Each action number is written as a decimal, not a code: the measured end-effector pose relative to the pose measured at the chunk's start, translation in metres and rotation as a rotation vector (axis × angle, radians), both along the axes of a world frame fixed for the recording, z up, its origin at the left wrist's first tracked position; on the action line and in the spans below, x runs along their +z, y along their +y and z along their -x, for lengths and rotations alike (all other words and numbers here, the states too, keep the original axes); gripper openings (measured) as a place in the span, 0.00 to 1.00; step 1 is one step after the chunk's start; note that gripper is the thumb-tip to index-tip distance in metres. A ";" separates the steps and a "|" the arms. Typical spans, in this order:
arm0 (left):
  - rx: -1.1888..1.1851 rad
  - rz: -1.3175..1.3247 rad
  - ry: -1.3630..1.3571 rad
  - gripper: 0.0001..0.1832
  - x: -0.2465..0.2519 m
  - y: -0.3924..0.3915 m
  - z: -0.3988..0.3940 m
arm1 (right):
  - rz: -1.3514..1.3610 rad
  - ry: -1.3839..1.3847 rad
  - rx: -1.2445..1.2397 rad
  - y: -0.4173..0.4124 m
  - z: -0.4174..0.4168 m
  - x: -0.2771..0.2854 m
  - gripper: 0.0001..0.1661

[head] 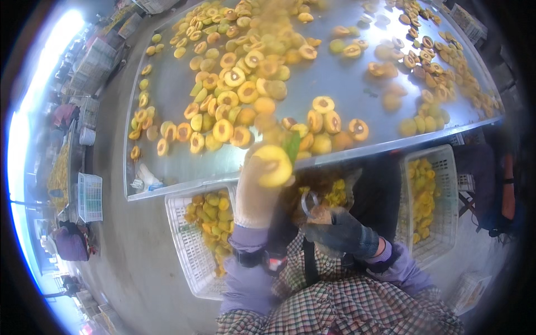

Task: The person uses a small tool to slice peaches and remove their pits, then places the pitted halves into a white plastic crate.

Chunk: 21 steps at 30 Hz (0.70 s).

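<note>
My left hand (257, 188), in a pale glove, reaches to the front edge of a metal table (192, 173) and holds a halved yellow fruit, perhaps a peach or an apricot (274, 165). A blurred green leaf (292, 147) shows right beside that fruit. In front of my chest, my right hand (341, 232), in a dark grey glove, is closed on a small tool with a curved metal loop (309, 204). Many halved fruits (228, 98) lie cut side up or down on the table before me, some showing brown hollows.
A white plastic crate (184, 247) of yellow fruit stands below the table at left, and another crate (450, 201) at right. A crumpled white glove or cloth (147, 176) lies in the table's near left corner. A person's arm (508, 188) shows at far right.
</note>
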<state>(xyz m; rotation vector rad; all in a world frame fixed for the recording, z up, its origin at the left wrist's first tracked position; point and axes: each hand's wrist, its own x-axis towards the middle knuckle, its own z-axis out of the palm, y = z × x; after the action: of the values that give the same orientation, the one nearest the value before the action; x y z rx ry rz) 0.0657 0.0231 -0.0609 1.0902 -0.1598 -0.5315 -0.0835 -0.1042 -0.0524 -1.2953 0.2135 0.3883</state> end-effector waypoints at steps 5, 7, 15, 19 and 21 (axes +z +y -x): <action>0.068 -0.127 -0.174 0.23 0.010 -0.005 0.025 | 0.230 -0.159 -0.008 0.005 -0.020 0.026 0.09; 0.043 -0.096 -0.154 0.23 0.018 -0.013 0.034 | 0.317 -0.146 -0.056 0.004 -0.019 0.024 0.07; 0.254 -0.011 -0.241 0.16 0.044 -0.024 0.066 | 0.445 -0.482 -0.115 0.010 -0.015 0.025 0.13; 0.131 -0.087 -0.107 0.17 0.062 -0.022 0.065 | 0.207 -0.334 -0.062 0.005 -0.007 0.019 0.11; 0.143 -0.156 -0.188 0.17 0.055 -0.025 0.062 | 0.117 -0.244 -0.045 0.005 -0.009 0.028 0.11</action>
<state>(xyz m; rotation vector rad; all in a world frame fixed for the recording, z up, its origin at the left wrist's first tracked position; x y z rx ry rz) 0.0034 -0.0023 -0.0062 1.2932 -0.2049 -0.3162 -0.0748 -0.0993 -0.0247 -1.4373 0.0602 0.1786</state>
